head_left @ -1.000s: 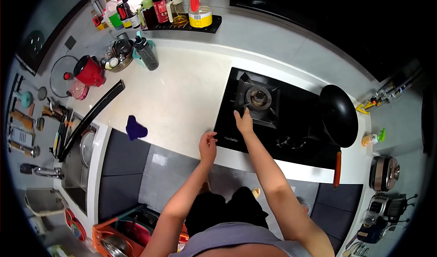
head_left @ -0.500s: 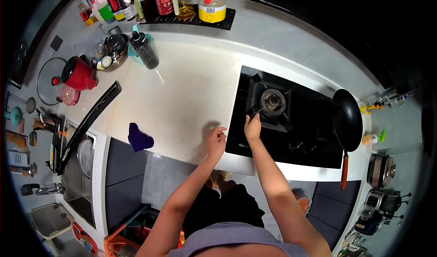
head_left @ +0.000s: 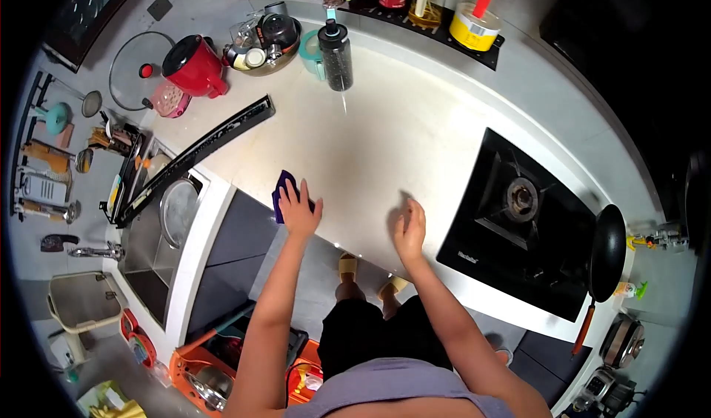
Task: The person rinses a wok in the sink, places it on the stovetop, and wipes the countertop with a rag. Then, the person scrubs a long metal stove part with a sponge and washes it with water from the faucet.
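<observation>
A white counter [head_left: 370, 129] is being lit beside the black stove [head_left: 518, 225]. At its front edge, the purple cloth [head_left: 280, 198] is being covered by the left hand [head_left: 298, 209], fingers spread; whether it is being gripped cannot be told. The right hand [head_left: 411, 233] is being held apart, empty, its fingers loosely parted, near the stove.

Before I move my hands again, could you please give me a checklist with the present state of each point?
1. Left hand on the purple cloth: ok, fingers spread over it.
2. Right hand free: ok, it holds nothing.
3. Pan handle kept inside the counter edge: not ok, it seems to stick out past the front.
4. Dark bottle upright: ok, away from both hands.
5. Burner cool: cannot tell; no flame shows.
6. Cloth damp: cannot tell.
</observation>
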